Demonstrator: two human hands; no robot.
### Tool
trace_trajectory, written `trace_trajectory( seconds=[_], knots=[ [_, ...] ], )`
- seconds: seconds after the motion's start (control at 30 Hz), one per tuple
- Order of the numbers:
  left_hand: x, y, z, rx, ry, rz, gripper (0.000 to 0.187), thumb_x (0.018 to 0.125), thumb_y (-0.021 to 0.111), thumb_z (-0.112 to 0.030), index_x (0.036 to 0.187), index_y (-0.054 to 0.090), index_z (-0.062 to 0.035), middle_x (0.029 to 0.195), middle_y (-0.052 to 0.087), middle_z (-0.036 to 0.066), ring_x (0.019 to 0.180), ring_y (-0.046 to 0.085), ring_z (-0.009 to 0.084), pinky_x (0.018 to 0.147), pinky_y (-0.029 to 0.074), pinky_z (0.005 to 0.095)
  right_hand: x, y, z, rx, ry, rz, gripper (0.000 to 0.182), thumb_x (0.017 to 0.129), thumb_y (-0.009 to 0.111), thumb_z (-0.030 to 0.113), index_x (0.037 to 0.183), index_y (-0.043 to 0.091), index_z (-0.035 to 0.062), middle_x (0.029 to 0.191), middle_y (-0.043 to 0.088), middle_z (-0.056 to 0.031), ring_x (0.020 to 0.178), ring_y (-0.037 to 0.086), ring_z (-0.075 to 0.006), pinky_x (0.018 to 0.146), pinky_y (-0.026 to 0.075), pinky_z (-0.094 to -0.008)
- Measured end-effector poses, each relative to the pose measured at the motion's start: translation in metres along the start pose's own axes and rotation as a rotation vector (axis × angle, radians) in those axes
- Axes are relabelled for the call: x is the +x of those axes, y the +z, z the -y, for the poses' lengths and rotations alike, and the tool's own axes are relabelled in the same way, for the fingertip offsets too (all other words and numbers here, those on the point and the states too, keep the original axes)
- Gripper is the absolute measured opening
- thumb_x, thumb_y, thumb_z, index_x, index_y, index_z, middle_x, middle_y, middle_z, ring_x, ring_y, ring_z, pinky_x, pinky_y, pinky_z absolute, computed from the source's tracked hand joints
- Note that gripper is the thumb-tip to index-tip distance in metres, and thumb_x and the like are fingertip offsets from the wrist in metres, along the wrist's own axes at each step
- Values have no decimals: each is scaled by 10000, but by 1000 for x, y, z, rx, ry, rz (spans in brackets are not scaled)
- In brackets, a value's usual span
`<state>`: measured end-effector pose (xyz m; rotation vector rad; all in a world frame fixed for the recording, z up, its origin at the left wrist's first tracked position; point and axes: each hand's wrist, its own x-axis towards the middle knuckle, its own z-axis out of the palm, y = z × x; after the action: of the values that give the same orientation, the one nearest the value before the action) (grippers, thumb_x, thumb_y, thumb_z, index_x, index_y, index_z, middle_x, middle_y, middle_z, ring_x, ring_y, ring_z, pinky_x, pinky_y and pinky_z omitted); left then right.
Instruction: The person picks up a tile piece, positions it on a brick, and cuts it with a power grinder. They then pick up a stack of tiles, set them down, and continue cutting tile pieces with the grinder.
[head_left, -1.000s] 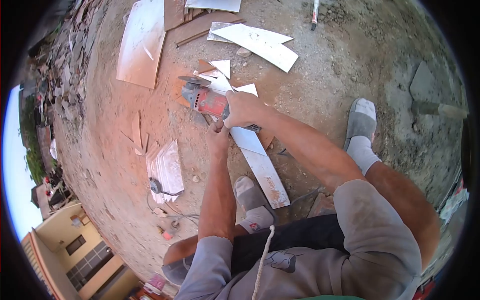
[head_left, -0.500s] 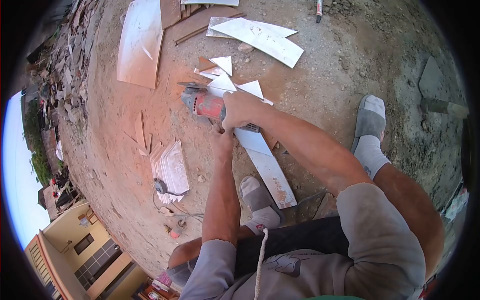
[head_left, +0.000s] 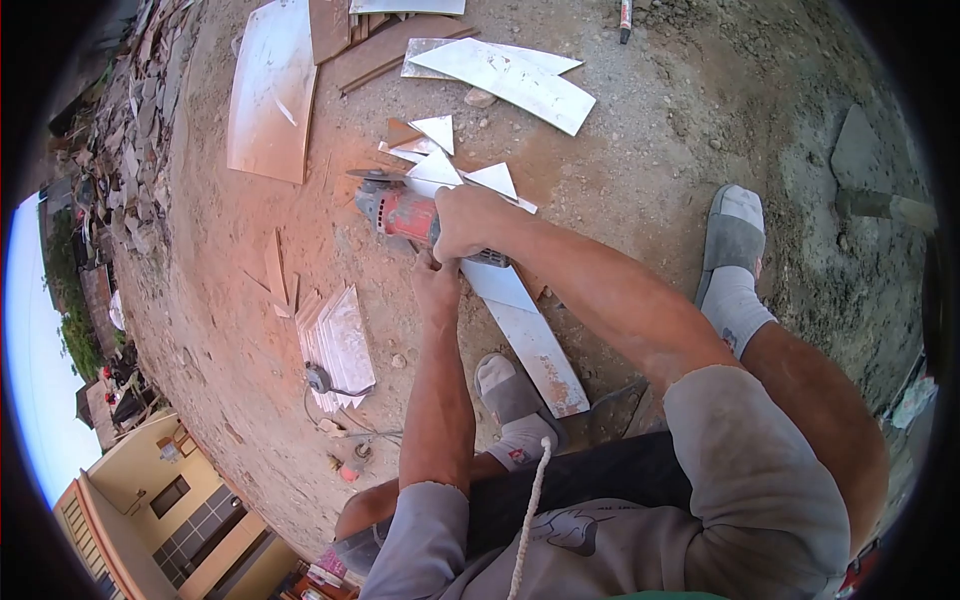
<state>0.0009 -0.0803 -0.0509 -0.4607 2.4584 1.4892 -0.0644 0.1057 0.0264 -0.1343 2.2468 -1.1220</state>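
A red and grey angle grinder (head_left: 405,215) lies sideways over the ground, its disc at the left end. My right hand (head_left: 465,218) is wrapped round its body. Just below, my left hand (head_left: 437,280) is closed at the grinder's underside; what its fingers hold is hidden. A long white tile strip (head_left: 525,330) runs from under the tool towards my sandalled foot. White triangular tile offcuts (head_left: 492,180) lie beyond the grinder, close to the disc.
A stack of cut tiles (head_left: 335,345) with a tape measure (head_left: 318,378) on it lies at left. Larger tiles (head_left: 275,95) and long white pieces (head_left: 510,80) lie farther off. A marker (head_left: 626,20) is at the top, a trowel (head_left: 865,160) at right.
The whole view has shifted slightly, so the ground objects appear a little farther left. My hands keep their hold, with the grinder in nearly the same place over the tile.
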Motion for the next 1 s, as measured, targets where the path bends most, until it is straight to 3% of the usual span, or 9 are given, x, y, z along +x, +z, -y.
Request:
trace_trajectory(
  seconds=[0.1,0.23,0.3,0.4,0.6,0.7,0.83,1.0],
  knots=[
    [-4,1,-9,26,-13,8,180,876,725,-118,833,587,-12,744,587,-5,673,501,80,590,418,267,-2,-3,0,19,-18,36,637,609,748,239,1120,592,-109,1013,692,-293,966,701,-387,836,569,-421],
    [-5,3,-5,19,50,27,180,887,711,-118,962,620,18,828,633,24,747,542,85,646,444,262,-8,-8,2,44,-26,40,596,612,741,229,1088,613,-105,996,696,-288,953,703,-389,825,572,-421],
    [-5,5,-7,-38,149,36,276,906,696,-120,1120,624,38,918,665,53,826,571,91,704,460,255,-8,-8,3,45,-24,48,558,618,733,220,1062,630,-103,990,698,-289,941,706,-392,816,575,-420],
    [-12,4,-17,-35,40,60,293,919,679,-108,1165,637,45,960,684,61,862,589,103,742,474,266,-6,-8,2,34,-42,57,539,624,725,212,1053,639,-103,1001,698,-291,945,707,-388,816,575,-421],
    [-7,0,-9,77,-25,54,219,923,673,-96,1081,676,54,935,689,45,838,584,97,734,474,277,-6,-9,2,27,-39,66,546,626,737,224,1054,642,-102,1007,701,-285,947,708,-383,813,576,-420],
    [-9,2,-13,44,74,61,238,927,666,-96,1109,672,56,908,687,38,813,571,86,709,465,266,-7,-9,1,22,-46,56,575,623,745,232,1077,632,-103,1004,702,-282,943,710,-380,810,578,-415],
    [-9,1,-14,50,60,79,246,928,657,-89,1124,671,57,913,689,36,809,568,84,707,465,266,-6,-7,-1,10,-35,48,581,621,747,238,1076,630,-104,1002,705,-274,940,711,-377,805,579,-411],
    [-4,-1,-4,54,38,47,180,903,667,-72,1025,699,56,804,657,8,725,544,76,624,423,269,2,-11,1,0,-49,91,541,606,755,237,1020,669,-101,983,713,-270,930,718,-362,804,580,-402]
  ],
)
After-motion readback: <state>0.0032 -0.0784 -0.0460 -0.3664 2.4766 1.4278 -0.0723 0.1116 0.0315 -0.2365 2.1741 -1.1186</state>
